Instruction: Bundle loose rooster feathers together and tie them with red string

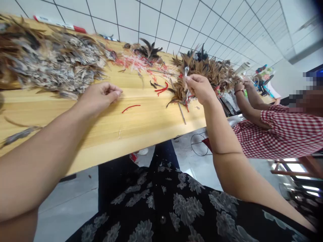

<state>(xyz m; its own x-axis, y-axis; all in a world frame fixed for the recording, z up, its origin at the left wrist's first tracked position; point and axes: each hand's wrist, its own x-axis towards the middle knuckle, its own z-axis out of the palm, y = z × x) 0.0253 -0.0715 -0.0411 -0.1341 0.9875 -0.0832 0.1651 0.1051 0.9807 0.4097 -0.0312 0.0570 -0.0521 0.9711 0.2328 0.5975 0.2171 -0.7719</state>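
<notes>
My right hand [201,88] pinches a brown feather [187,62] with a pale base between thumb and fingertips, above the right part of the wooden table [101,141]. Just below it lie bundled brown feathers [179,94] and a thin stick [182,114]. My left hand [99,97] is closed, thumb against curled fingers, and nothing shows in it. It is by the right edge of a large heap of grey-white feathers [55,60]. Between my hands are a short red strip [131,107] and a few red strips [162,89].
A red-and-white marker [59,24] lies at the back left. Red and white scraps [137,63] are strewn at the back middle. A brown feather pile [214,72] stands right, where a co-worker's hands [243,86] work. A loose grey feather [20,135] lies at far left.
</notes>
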